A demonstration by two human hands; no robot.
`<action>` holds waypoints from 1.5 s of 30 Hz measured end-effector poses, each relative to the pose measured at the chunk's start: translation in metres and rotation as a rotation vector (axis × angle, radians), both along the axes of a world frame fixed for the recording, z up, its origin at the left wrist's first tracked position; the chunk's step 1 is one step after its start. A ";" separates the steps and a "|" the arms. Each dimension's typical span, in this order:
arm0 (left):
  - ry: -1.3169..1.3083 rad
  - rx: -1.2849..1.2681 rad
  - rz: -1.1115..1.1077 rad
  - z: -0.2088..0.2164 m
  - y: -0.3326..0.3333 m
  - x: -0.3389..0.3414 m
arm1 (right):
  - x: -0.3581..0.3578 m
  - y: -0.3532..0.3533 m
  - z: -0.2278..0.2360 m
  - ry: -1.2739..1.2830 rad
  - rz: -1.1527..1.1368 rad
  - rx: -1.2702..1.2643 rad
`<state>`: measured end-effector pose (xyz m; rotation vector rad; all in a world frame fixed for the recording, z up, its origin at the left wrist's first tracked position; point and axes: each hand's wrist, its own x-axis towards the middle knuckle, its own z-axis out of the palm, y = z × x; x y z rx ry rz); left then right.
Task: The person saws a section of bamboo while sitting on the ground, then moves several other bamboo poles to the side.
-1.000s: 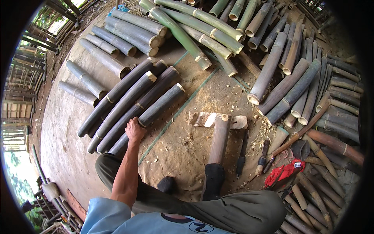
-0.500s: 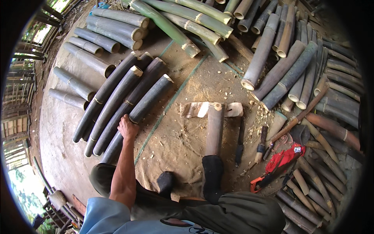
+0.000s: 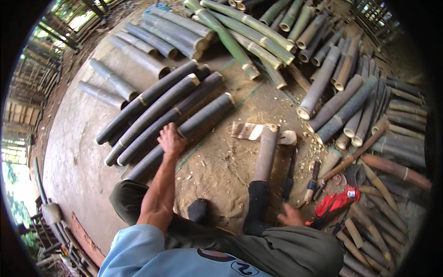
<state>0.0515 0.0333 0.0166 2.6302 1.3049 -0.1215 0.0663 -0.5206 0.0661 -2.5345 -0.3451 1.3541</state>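
Observation:
My left hand (image 3: 171, 140) lies over the middle of the nearest dark bamboo pole (image 3: 206, 115), its fingers loosely spread and touching it. That pole rests on the ground beside several other dark bamboo poles (image 3: 159, 97). Low on the right, beside my right knee, my right hand (image 3: 290, 216) is open with fingers apart, holding nothing. Just beyond its fingers is a long knife (image 3: 289, 182) with a dark handle, lying on the ground. A short bamboo piece (image 3: 266, 152) reaches from my dark-socked foot to a pale, chipped wood block (image 3: 247, 130).
Cut bamboo lengths (image 3: 177, 32) lie in rows at the far left. Green poles (image 3: 249, 34) lie at the back, and a large bamboo pile (image 3: 344, 99) fills the right. A red cloth (image 3: 337, 198) and a brush-ended stick (image 3: 312, 182) lie right of the knife. Wood chips litter the ground.
My right hand has come into view near the knife handle. My left hand's fingers have loosened on the bamboo pole. The whole view has tilted and shifted.

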 end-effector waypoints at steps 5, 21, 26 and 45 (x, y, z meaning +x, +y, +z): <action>-0.382 -0.219 0.091 -0.012 -0.007 0.001 | 0.058 0.054 0.032 -0.391 -0.049 0.297; -0.308 0.257 0.076 -0.005 0.074 -0.022 | 0.031 0.087 0.005 -0.213 -0.220 0.509; 0.162 -0.038 0.049 0.017 0.113 -0.003 | 0.032 0.074 0.005 -0.273 -0.192 0.451; 0.073 -0.261 -0.104 0.010 0.113 -0.028 | 0.012 0.100 -0.005 -0.421 -0.232 0.627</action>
